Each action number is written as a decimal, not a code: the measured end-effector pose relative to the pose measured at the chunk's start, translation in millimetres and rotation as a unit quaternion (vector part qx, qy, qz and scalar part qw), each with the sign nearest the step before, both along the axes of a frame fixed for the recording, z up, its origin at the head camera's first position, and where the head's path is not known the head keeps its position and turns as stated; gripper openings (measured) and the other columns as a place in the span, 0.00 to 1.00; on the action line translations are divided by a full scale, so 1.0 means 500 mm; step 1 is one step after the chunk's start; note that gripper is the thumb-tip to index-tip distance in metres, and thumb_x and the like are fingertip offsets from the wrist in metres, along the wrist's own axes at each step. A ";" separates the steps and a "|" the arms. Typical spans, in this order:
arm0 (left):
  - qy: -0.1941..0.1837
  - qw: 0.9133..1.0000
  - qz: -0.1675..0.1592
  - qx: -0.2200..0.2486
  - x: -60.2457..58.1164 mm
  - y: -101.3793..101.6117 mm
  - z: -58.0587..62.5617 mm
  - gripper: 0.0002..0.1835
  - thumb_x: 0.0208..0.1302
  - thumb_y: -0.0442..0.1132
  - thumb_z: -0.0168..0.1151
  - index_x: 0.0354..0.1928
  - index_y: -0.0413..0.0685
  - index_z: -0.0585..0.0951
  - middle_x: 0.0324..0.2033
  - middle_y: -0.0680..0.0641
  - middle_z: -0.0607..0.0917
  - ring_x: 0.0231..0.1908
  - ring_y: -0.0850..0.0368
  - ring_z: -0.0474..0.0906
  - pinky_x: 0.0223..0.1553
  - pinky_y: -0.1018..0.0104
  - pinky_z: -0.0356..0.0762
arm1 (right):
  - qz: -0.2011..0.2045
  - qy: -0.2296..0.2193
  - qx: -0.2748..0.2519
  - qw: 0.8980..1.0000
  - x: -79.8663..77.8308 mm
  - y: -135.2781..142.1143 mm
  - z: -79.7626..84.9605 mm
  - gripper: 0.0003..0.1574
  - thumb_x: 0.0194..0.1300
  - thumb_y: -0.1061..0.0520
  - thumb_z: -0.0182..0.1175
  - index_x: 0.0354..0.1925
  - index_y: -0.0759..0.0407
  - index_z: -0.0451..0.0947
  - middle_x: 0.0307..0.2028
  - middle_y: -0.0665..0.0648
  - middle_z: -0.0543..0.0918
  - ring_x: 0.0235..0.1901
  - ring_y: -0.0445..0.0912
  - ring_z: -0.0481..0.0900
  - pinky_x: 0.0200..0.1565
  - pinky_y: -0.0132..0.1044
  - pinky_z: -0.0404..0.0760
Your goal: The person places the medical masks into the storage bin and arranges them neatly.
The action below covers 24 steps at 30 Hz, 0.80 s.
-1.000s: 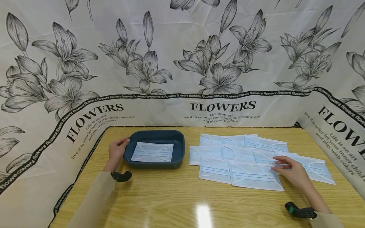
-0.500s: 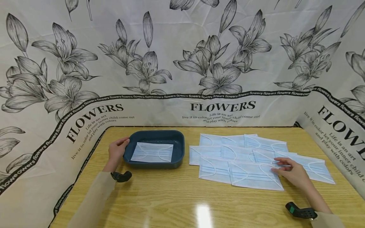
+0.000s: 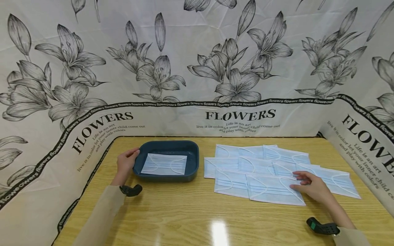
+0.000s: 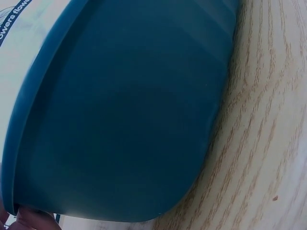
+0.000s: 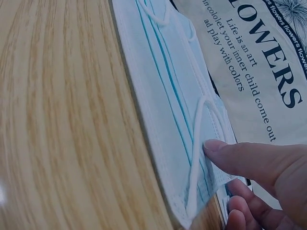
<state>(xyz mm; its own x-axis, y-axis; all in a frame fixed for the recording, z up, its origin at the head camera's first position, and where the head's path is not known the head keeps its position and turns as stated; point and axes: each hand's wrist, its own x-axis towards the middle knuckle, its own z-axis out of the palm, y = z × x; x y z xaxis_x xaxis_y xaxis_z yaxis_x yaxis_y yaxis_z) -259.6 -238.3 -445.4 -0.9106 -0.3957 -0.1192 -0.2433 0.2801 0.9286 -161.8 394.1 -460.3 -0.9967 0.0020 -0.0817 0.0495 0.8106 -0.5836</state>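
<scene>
My left hand (image 3: 125, 164) grips the left rim of a dark blue plastic tray (image 3: 192, 176); in the left wrist view a finger (image 4: 36, 219) shows beneath its rim. One pale blue face mask (image 3: 164, 164) lies flat in the tray. On the right, several overlapping face masks (image 3: 227, 182) are spread out. My right hand (image 3: 314, 186) is at the right end of the front face mask (image 3: 275, 189). In the right wrist view its thumb (image 5: 216, 146) touches that mask near the ear loop, while the other fingers are apart from the thumb, at the mask's edge.
A wood-grain table (image 3: 172, 212) carries the tray and the masks. White cloth (image 3: 172, 119) printed with flowers and lettering rises behind the table and along both sides. Each wrist wears a black camera band.
My right hand has shifted slightly left, with the thumb farther over the front mask. My left hand and the tray stay where they were.
</scene>
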 end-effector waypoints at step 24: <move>0.005 1.000 -0.002 -0.003 0.001 0.000 -0.002 0.21 0.71 0.44 0.54 0.60 0.42 0.77 0.62 0.37 0.75 0.62 0.44 0.70 0.61 0.54 0.70 | -0.010 0.018 0.004 1.000 0.004 -0.005 -0.009 0.27 0.69 0.45 0.57 0.51 0.66 0.79 0.41 0.62 0.84 0.30 0.25 0.70 0.35 0.33 0.73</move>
<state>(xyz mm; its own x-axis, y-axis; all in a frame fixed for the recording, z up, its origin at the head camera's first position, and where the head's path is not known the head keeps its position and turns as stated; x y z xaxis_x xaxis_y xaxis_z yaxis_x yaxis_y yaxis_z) -259.2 -238.3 -446.4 -0.9136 -0.3919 -0.1081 -0.2334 0.2878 0.9288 -159.7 391.6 -464.9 -0.9986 0.0229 -0.0466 0.0457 0.8144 -0.5784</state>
